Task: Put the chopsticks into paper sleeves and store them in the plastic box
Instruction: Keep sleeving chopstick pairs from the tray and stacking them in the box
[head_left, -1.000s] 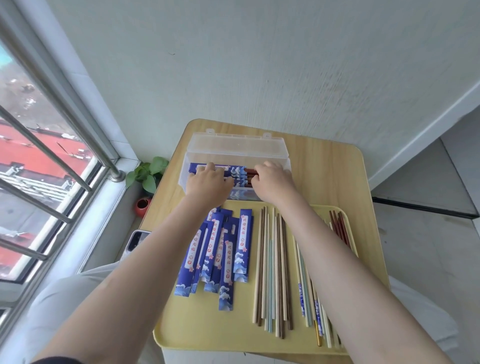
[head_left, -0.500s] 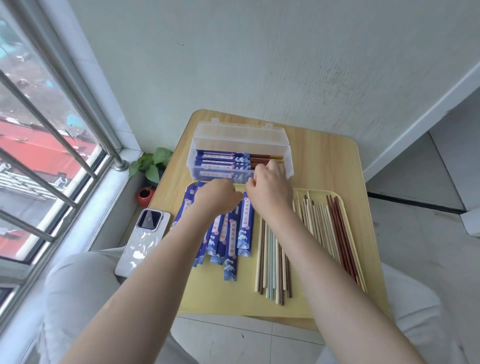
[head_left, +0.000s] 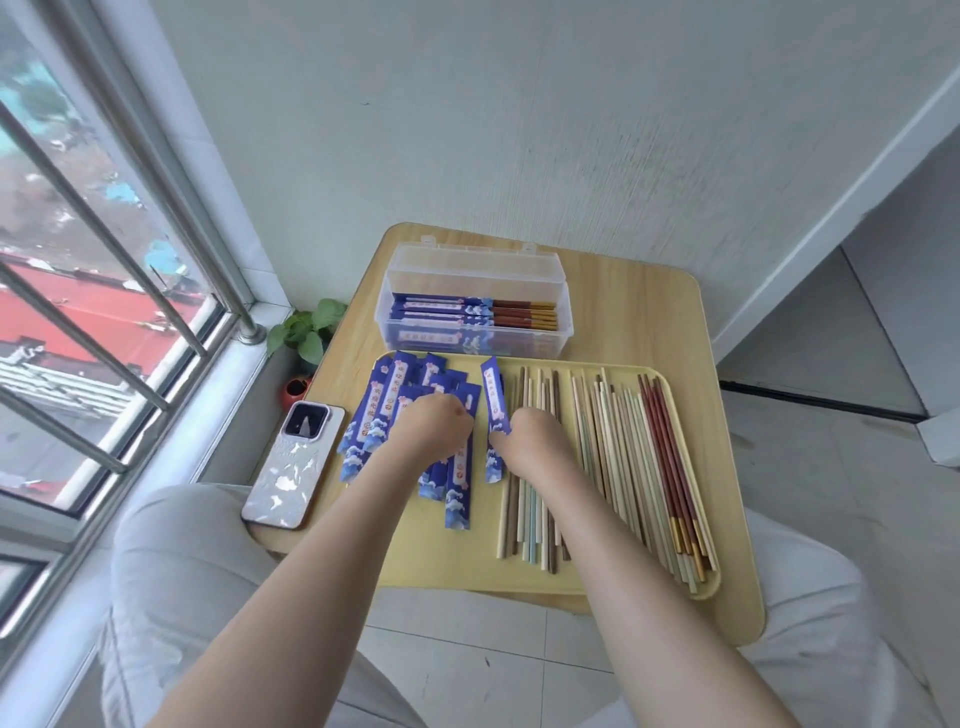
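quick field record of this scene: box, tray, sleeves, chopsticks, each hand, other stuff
box: clear plastic box, lid open, holds sleeved chopsticks
tray: yellow tray on wooden table
sleeves: empty blue paper sleeves piled on the tray's left side
chopsticks: bare chopsticks on the tray's middle and right
left hand: over the sleeve pile, fingers hidden
right hand: pinches one blue sleeve
other: phone, potted plant
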